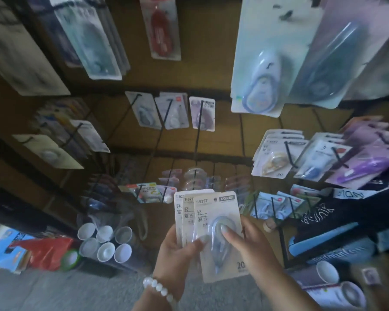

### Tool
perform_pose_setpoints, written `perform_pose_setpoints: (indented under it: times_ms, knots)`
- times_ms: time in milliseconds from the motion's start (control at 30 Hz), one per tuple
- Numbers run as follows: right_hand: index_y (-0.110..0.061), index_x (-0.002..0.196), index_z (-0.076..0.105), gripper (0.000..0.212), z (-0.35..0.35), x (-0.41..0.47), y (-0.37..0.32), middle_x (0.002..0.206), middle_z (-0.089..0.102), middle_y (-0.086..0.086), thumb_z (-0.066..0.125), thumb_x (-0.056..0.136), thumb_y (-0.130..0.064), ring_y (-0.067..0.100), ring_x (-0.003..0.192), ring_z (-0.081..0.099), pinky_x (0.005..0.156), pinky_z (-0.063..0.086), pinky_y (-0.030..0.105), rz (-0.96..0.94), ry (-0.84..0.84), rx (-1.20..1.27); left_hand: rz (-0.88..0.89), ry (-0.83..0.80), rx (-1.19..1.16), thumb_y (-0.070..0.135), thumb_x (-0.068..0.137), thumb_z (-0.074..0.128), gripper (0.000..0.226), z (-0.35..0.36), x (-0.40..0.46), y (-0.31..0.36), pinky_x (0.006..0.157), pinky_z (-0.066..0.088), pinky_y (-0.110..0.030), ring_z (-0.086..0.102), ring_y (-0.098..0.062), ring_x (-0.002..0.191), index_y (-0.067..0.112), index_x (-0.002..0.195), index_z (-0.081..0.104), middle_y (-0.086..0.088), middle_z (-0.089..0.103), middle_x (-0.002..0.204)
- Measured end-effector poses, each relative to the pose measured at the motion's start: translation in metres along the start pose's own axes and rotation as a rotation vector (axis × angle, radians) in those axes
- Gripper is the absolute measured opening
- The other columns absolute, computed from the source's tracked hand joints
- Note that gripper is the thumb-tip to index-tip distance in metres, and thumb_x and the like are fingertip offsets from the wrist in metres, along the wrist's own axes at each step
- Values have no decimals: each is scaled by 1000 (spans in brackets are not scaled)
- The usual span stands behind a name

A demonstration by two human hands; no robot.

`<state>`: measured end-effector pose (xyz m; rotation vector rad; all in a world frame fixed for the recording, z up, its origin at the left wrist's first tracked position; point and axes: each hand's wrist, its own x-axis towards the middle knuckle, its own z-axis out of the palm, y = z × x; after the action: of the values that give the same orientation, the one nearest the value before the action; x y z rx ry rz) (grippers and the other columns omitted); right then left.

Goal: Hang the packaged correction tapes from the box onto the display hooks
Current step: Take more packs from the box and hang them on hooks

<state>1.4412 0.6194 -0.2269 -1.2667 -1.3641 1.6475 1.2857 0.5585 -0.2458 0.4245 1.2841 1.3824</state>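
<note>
While the left hand (177, 252) grips three fanned white card packs (211, 221) with its thumb on top, the right hand (254, 245) pinches the front pack, thumb on its clear plastic bubble. Above the packs, black wire hooks (197, 140) stick out, some bare. Left of the packs stand round white cups (105, 242).

Head view — looks down, near display hooks (198, 122).
</note>
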Motion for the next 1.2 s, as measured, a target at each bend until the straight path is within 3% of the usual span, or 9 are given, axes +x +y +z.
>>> perform_pose_setpoints:
  times_ms: [133, 200, 333, 433, 667, 833, 1000, 1100, 1200]
  knots:
    - [-15, 90, 70, 30, -5, -15, -50, 88, 76, 0, 68, 67, -34, 12, 78, 71, 64, 52, 18, -40, 69, 88, 26, -78, -18, 22, 54, 85, 51, 18, -17, 46, 77, 52, -58, 67, -35, 83, 10, 101, 70, -25, 72, 99]
    - [-16, 93, 70, 36, -8, -21, -68, 91, 76, 3, 70, 65, -39, 17, 83, 71, 71, 52, 26, -69, 106, 118, 34, -83, -30, 20, 59, 82, 34, 24, -22, 64, 70, 53, -54, 66, -30, 72, 17, 92, 74, -21, 72, 86]
    - [-18, 92, 70, 31, -19, -22, -92, 91, 75, 6, 69, 66, -35, 28, 89, 69, 82, 49, 43, -94, 219, 162, 70, -50, -43, 9, 67, 71, 28, 35, -25, 89, 84, 49, -60, 66, -39, 89, 16, 93, 75, -22, 74, 99]
    - [-22, 93, 69, 38, -24, -18, -103, 93, 75, 6, 70, 62, -43, 32, 93, 69, 85, 51, 50, -107, 247, 135, 91, -50, -13, 15, 63, 74, 26, 41, -25, 102, 82, 54, -56, 71, -35, 85, 21, 88, 77, -19, 76, 97]
    - [-26, 94, 68, 25, -35, -10, -98, 91, 75, -3, 64, 71, -33, 21, 86, 71, 77, 52, 39, -101, 279, 118, 137, -12, 7, 20, 66, 75, 37, 33, -14, 109, 68, 60, -52, 74, -33, 86, 19, 103, 71, -15, 75, 104]
    - [-23, 88, 65, 23, -35, 10, -78, 89, 72, 7, 64, 71, -38, 33, 91, 67, 82, 51, 49, -35, 306, -15, 165, -11, -6, 49, 37, 94, 86, 22, -3, 113, 65, 60, -45, 75, -29, 89, 16, 112, 66, -12, 74, 109]
    - [-17, 93, 65, 18, -31, 26, -71, 89, 72, 2, 68, 82, -32, 23, 86, 67, 70, 44, 32, -35, 307, -104, 147, -51, -47, 34, 61, 85, 44, 24, 4, 102, 64, 60, -46, 74, -30, 89, 20, 101, 73, -10, 76, 104]
    - [-21, 98, 66, 15, -30, 34, -70, 91, 72, -4, 66, 86, -29, 17, 89, 67, 72, 46, 32, -16, 323, -112, 142, -58, -81, 41, 50, 91, 61, 26, 7, 99, 63, 60, -46, 75, -27, 88, 19, 103, 72, -9, 76, 104]
    - [-24, 101, 66, 15, -29, 36, -71, 94, 73, -7, 65, 86, -29, 14, 90, 68, 73, 48, 31, -6, 317, -97, 150, -82, -102, 26, 68, 78, 34, 28, 8, 97, 59, 60, -41, 75, -25, 84, 17, 100, 72, -8, 77, 99]
